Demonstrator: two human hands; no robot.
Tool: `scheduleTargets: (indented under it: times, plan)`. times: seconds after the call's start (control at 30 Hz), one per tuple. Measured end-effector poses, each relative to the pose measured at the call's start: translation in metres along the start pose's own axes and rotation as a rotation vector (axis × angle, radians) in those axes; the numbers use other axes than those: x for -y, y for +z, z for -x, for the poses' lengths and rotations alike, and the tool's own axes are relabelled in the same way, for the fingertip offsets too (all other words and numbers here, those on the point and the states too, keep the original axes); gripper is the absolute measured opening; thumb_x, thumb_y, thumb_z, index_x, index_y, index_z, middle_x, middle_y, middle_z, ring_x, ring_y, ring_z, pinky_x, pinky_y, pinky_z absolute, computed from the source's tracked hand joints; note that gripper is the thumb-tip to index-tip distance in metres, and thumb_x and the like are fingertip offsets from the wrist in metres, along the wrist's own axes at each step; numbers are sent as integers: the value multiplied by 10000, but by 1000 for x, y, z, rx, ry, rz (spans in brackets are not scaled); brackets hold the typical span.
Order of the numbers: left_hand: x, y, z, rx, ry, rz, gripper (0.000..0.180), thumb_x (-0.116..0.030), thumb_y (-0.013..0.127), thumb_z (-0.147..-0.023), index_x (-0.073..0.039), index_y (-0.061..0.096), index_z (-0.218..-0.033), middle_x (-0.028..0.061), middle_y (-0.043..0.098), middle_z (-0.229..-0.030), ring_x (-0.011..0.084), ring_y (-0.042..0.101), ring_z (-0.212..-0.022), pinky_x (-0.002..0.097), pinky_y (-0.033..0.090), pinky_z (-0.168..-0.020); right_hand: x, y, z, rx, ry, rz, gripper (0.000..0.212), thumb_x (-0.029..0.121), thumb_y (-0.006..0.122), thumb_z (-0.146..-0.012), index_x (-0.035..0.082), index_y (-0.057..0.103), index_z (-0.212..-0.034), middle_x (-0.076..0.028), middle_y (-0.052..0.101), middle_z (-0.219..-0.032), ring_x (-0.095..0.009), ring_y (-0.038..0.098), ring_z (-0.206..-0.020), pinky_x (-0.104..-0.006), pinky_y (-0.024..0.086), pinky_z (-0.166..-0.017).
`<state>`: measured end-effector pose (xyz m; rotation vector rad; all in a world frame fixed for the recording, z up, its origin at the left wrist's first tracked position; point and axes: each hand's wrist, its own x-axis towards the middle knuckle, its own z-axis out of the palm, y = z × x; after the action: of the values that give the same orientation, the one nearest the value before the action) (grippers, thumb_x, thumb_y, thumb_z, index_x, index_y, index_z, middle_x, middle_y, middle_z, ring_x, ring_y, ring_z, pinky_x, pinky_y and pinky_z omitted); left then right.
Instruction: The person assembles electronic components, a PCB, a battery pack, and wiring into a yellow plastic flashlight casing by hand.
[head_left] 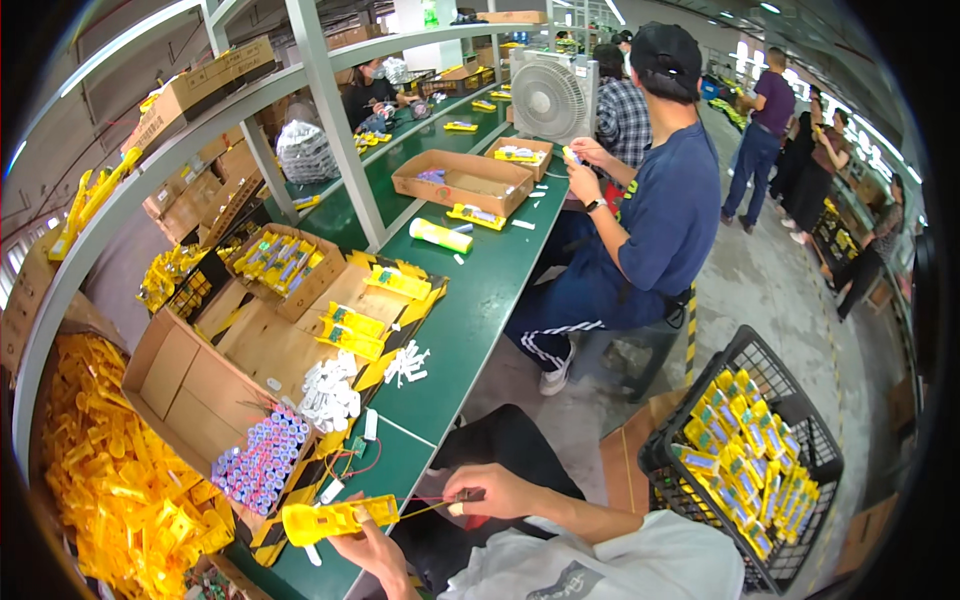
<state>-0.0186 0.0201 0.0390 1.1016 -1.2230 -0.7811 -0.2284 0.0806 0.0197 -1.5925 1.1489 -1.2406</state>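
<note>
My left hand (366, 548) grips a yellow plastic casing (322, 521) low over the front of the green bench. To its right, my right hand (497, 491) is closed in a pinch. Thin red and yellowish wires (428, 502) stretch from the casing to these fingers; the exact hold is partly hidden. Just beyond the casing lie a small green circuit board (343, 462) with a red wire and some white pieces. Purple-wrapped battery cells (262, 455) stand packed in a cardboard box, beside a pile of white plastic parts (331, 391).
Loose yellow casings (115, 470) fill the left side. A black crate (655, 455) with assembled casings stands at right. Farther along the bench are yellow units (352, 330), an open carton (465, 183) and a fan (552, 98). A seated co-worker (665, 200) works ahead.
</note>
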Motion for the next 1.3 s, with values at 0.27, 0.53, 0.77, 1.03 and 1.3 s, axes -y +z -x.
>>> scheduleTargets:
  times: [0.27, 0.53, 0.77, 1.03, 1.3]
  plan:
    - [0, 16, -25, 46, 6, 52, 412, 6, 526, -929, 11, 370, -1311, 138, 616, -1022, 188, 595, -927, 310, 462, -871, -8, -16, -9, -346, -205, 140, 285, 84, 878, -686, 27, 701, -902, -127, 720, -972, -158, 701, -745, -250, 551, -634]
    - [-10, 7, -29, 159, -208, 179, 788, 100, 440, -824, -119, 66, -1481, 184, 540, -1132, 231, 632, -708, 353, 544, -662, -31, -11, -22, -375, -539, 328, 304, 119, 883, -669, 57, 612, -791, -107, 727, -889, -169, 703, -649, -227, 556, -563]
    - [1, -4, -18, 360, -251, 172, 781, -58, 575, -922, -162, 108, -1539, 216, 524, -1273, 199, 631, -623, 307, 544, -556, -31, 0, -23, -250, -404, -54, 314, 138, 869, -707, 21, 684, -933, -172, 684, -1057, -218, 702, -894, -298, 570, -750]
    - [37, -1, 2, 811, -563, 400, 247, -266, 458, -1037, -40, 511, -1121, 157, 633, -1051, 238, 684, -863, 345, 571, -675, -34, 19, -33, -159, -196, -463, 212, -124, 641, -836, -51, 644, -1035, -178, 565, -1256, -257, 660, -1093, -328, 573, -904]
    - [41, 15, 13, 614, -444, 245, 183, -213, 445, -1052, -45, 512, -1023, 173, 629, -1143, 172, 659, -780, 274, 552, -604, -37, 29, -37, -182, -8, -480, 393, -124, 665, -813, -20, 567, -1179, -150, 576, -1284, -259, 665, -1097, -292, 584, -832]
